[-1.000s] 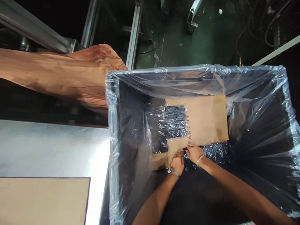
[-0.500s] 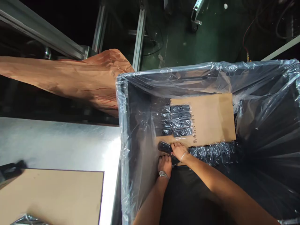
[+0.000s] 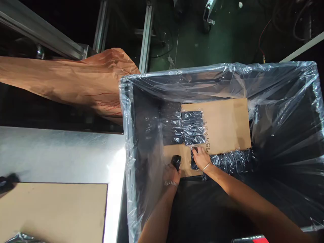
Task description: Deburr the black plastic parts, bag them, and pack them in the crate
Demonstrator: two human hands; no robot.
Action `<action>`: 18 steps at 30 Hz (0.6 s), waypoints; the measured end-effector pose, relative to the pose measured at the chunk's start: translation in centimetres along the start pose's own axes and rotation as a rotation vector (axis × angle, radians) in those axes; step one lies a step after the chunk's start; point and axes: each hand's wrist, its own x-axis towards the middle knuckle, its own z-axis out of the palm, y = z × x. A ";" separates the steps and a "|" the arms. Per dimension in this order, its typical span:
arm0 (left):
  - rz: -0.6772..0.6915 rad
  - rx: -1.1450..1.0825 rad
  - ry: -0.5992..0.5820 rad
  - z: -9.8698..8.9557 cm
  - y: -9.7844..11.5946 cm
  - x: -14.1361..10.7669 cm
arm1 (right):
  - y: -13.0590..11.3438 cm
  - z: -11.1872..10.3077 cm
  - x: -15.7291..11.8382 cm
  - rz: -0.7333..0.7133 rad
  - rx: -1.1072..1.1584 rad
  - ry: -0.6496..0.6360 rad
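Note:
Inside a bin lined with clear plastic, my left hand (image 3: 172, 173) is closed round a black wrapped part (image 3: 176, 162), which stands above the cardboard sheet (image 3: 225, 125). To its right, my right hand (image 3: 201, 157) has its fingers on another black wrapped part (image 3: 194, 163), which lies at the left end of a row of wrapped parts (image 3: 234, 161). Behind my hands, several black wrapped parts (image 3: 192, 127) lie side by side in two columns on the cardboard.
The lined bin's rim (image 3: 128, 135) surrounds the work. At the left are a metal table (image 3: 63, 155) with a cardboard sheet (image 3: 55, 209), and brown paper (image 3: 83, 87). Metal frame posts (image 3: 146, 38) stand behind.
My right hand has moved right, to the end of the front row. My left hand has shifted slightly left, and its black part now points upward. The view has shifted slightly.

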 end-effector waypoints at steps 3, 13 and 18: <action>0.020 -0.045 -0.048 0.2 1.2 -0.4 | -0.3 0.4 0.2 -0.159 -0.035 0.033; 0.245 -0.151 -0.306 2.0 4.9 -1.8 | 1.8 2.2 -2.4 -0.302 -0.095 0.029; 0.266 -0.182 -0.361 1.6 4.7 -1.7 | 2.6 -0.2 -1.3 -0.202 -0.058 0.122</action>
